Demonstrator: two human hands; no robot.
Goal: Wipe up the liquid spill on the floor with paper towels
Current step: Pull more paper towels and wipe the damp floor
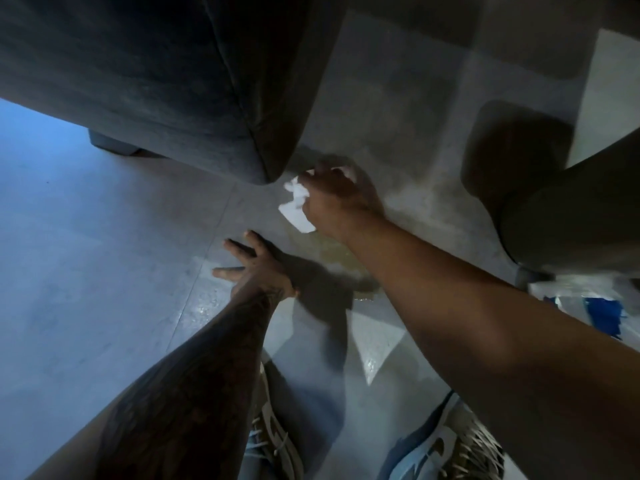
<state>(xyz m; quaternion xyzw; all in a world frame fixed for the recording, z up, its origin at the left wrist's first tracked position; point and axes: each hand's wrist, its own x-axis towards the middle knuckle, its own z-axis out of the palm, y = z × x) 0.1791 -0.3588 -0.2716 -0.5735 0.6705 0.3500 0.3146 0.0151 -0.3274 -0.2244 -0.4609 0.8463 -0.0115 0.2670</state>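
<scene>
Now wiping: my right hand (pixel 337 195) clamps the paper towel (pixel 296 202) at centre frame.
Left hand (pixel 256 268) splayed flat; next, I'd drag the towel down over the yellowish spill (pixel 332 258).

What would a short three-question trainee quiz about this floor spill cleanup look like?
1. True or false: the right hand grips a crumpled white paper towel.
2. Where does the left hand rest? A) flat on the grey tiled floor B) on the dark fabric sofa
3. Fill in: the yellowish liquid puddle lies ___ the two hands.

Key: 1 true; 2 A; 3 between.
</scene>
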